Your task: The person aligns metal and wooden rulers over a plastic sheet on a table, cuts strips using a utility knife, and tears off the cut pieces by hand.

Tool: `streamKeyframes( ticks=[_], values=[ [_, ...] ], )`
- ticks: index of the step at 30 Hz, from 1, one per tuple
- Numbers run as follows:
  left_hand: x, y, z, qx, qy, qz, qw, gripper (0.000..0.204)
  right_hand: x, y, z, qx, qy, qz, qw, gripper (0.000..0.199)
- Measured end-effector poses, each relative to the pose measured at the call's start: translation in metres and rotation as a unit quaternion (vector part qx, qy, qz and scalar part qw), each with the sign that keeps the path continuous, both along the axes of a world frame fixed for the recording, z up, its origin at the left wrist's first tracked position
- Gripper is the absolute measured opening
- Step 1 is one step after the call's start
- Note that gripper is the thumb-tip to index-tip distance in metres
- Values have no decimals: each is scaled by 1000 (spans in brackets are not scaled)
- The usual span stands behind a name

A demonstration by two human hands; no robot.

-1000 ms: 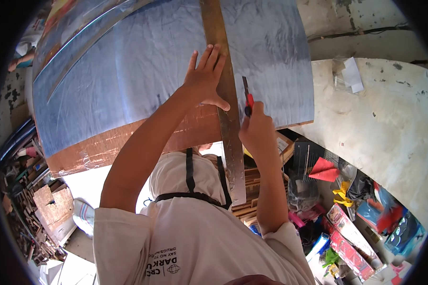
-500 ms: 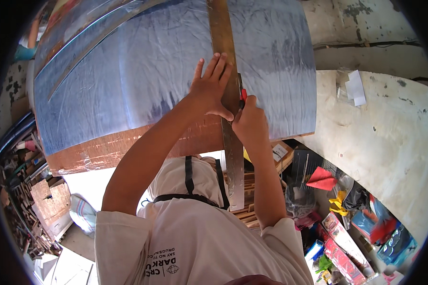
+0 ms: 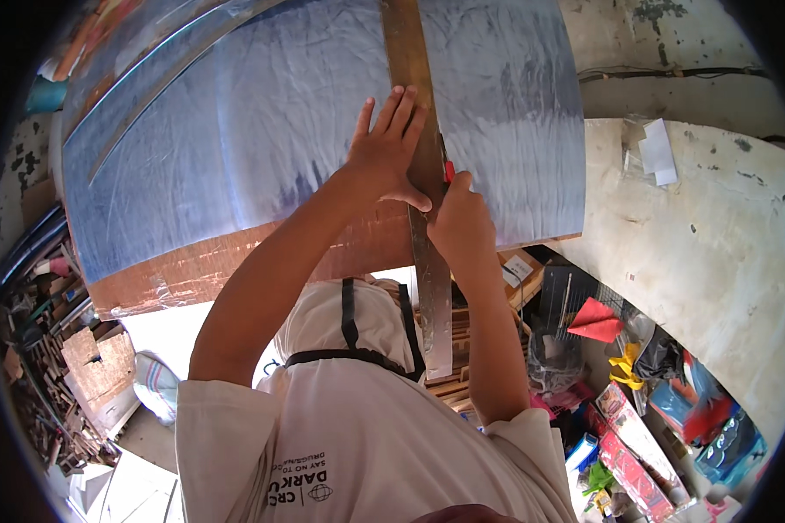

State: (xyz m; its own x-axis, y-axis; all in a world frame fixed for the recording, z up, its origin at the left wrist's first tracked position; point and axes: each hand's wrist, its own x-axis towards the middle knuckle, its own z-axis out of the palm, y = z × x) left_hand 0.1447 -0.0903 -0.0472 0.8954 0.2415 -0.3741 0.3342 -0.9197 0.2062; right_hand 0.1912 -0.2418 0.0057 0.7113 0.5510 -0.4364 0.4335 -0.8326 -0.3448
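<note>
The left hand lies flat on a long metal ruler, with its fingers spread out and its thumb tucked over the ruler's near side. It is pressing the ruler down, not gripping it. The ruler runs from far to near across a big blue sheet that covers a brown board. The right hand is closed in a fist around a small red cutter, and only a bit of red shows just past the knuckles, right beside the ruler's right edge. A second ago the right hand was farther up the sheet and more of the red cutter could be seen. Now that hand has come nearer along the ruler, and the left hand has slid nearer too, so the two hands are touching. I think this means a cut is being drawn along the ruler toward the near edge of the sheet, and only a short bit of sheet is left before the edge. To the right is a pale bench with a small white paper on it. Bright packets lie low on the right.
</note>
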Motion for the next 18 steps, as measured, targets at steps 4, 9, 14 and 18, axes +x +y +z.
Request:
streamKeyframes(
  ticks=[4, 9, 14, 18],
  values=[
    [-2, 1, -4, 1, -19, 2, 1000, 149, -4, -8, 4, -32, 20, 6, 999, 33],
    [-3, 2, -6, -27, -50, 9, 998, 150, -10, -18, 2, -26, 41, 2, 999, 33],
    [-3, 2, -7, -34, -49, 9, 998, 150, -14, -26, 4, -38, 48, -2, 998, 31],
    [-2, 1, -7, -25, -32, 5, 999, 148, -23, -41, 6, -28, 70, -27, 997, 26]
  ],
)
